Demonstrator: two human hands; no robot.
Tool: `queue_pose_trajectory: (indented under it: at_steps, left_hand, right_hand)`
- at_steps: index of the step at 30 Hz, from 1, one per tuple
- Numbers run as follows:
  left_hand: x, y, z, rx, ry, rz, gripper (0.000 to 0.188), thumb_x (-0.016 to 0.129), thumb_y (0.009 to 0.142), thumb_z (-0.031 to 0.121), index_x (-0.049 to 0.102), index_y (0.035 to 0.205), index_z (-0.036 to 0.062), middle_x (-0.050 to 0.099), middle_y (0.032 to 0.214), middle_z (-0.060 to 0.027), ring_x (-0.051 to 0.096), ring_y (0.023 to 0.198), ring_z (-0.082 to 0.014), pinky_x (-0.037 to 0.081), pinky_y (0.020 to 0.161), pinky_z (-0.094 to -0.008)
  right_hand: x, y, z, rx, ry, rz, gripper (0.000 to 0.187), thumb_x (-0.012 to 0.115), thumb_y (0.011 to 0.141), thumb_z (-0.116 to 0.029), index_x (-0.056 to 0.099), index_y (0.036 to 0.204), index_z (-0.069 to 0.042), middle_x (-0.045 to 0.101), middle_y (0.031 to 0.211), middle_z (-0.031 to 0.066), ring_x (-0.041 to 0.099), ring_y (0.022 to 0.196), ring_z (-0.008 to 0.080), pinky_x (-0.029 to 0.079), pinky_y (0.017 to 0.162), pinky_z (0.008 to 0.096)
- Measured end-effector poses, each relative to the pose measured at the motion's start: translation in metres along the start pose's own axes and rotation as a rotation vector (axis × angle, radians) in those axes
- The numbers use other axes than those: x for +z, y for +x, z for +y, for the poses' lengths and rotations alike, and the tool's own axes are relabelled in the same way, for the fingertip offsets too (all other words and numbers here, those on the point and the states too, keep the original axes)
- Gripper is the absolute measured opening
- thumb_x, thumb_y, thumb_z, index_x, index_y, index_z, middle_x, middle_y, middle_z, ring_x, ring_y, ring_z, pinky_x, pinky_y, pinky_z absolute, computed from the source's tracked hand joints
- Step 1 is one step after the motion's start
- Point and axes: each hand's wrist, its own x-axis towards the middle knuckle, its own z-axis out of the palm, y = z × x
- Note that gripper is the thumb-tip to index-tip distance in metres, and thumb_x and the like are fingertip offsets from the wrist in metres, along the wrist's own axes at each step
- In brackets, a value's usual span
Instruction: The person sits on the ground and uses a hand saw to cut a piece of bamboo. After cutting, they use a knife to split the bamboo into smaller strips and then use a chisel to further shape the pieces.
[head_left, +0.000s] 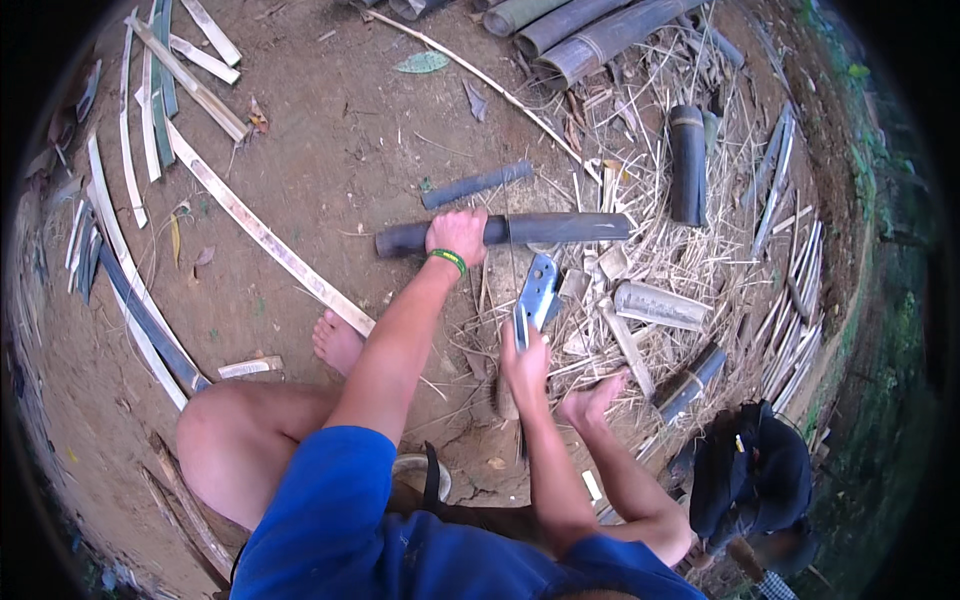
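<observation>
Bare earth ground (330,150), strewn on the right with dry straw and bamboo offcuts, carries all the work. At the far edge lies a stack of large bamboo culms (590,30); along the left side lie long split bamboo strips (250,225), pale and curved, with further slats (190,70) at far left. At centre a dark bamboo pole (560,228) lies crosswise on the ground; the left hand (458,236), wearing a green wristband (449,259), is closed over the top of it near its left-hand part. Just beyond it lies a shorter, thinner dark bamboo piece (478,184). A short upright-looking dark bamboo section (687,165) lies to the far right, and a pale half-split section (660,305) lies right of centre. The right hand (524,362) is wrapped tight around the handle of a broad-bladed knife (536,297), whose blade points away toward the pole, its tip just short of or touching the pole; contact cannot be judged. Two bare feet (338,342) rest on the ground near the hands, one to the left and one to the right. A dark bag (755,475) sits at near right.
</observation>
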Motion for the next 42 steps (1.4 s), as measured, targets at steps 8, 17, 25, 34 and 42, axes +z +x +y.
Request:
queue_pose_trajectory:
  at_steps: [8, 17, 25, 34, 42]
  left_hand:
    - [-0.010, 0.008, 0.007, 0.018, -0.021, -0.007, 0.031, 0.076, 0.070, 0.020, 0.067, 0.096, 0.0078, 0.073, 0.095, -0.0159, 0.073, 0.088, -0.0356, 0.060, 0.079, -0.0476]
    - [-0.018, 0.002, 0.002, 0.008, 0.001, -0.078, 0.034, 0.074, 0.073, 0.019, 0.067, 0.103, 0.0077, 0.074, 0.097, -0.0164, 0.074, 0.090, -0.0346, 0.060, 0.082, -0.0460]
    - [-0.014, 0.002, 0.007, 0.004, -0.003, -0.067, 0.033, 0.075, 0.071, 0.018, 0.067, 0.102, 0.0090, 0.074, 0.097, -0.0164, 0.074, 0.090, -0.0347, 0.060, 0.082, -0.0460]
    - [-0.012, -0.002, 0.012, 0.032, -0.017, -0.070, 0.032, 0.074, 0.072, 0.017, 0.067, 0.101, 0.0079, 0.074, 0.097, -0.0166, 0.074, 0.091, -0.0349, 0.060, 0.081, -0.0455]
    - [-0.011, 0.001, 0.009, 0.047, -0.005, -0.048, 0.033, 0.074, 0.073, 0.019, 0.069, 0.103, 0.0080, 0.074, 0.096, -0.0174, 0.074, 0.090, -0.0350, 0.060, 0.080, -0.0453]
  right_hand:
    - [-0.016, -0.039, 0.032, -0.147, 0.066, 0.036, 0.037, 0.066, 0.097, -0.027, 0.068, 0.119, 0.003, 0.073, 0.095, 0.0252, 0.074, 0.090, 0.0382, 0.056, 0.081, 0.0451]
    - [-0.017, -0.042, 0.011, -0.128, 0.104, 0.029, 0.035, 0.064, 0.099, -0.029, 0.071, 0.113, 0.001, 0.073, 0.092, 0.0255, 0.074, 0.091, 0.0386, 0.055, 0.081, 0.0455]
    - [0.010, 0.034, -0.018, 0.043, 0.051, -0.003, 0.039, 0.065, 0.097, -0.036, 0.070, 0.097, 0.003, 0.070, 0.084, 0.0291, 0.071, 0.080, 0.0445, 0.054, 0.074, 0.0486]
    - [0.016, 0.048, -0.013, 0.048, 0.092, -0.016, 0.039, 0.065, 0.097, -0.035, 0.071, 0.099, 0.003, 0.071, 0.084, 0.0265, 0.071, 0.079, 0.0415, 0.053, 0.074, 0.0494]
    - [0.025, 0.057, -0.007, -0.027, 0.067, 0.067, 0.040, 0.065, 0.097, -0.035, 0.069, 0.095, 0.005, 0.069, 0.082, 0.0279, 0.070, 0.075, 0.0446, 0.052, 0.070, 0.0492]
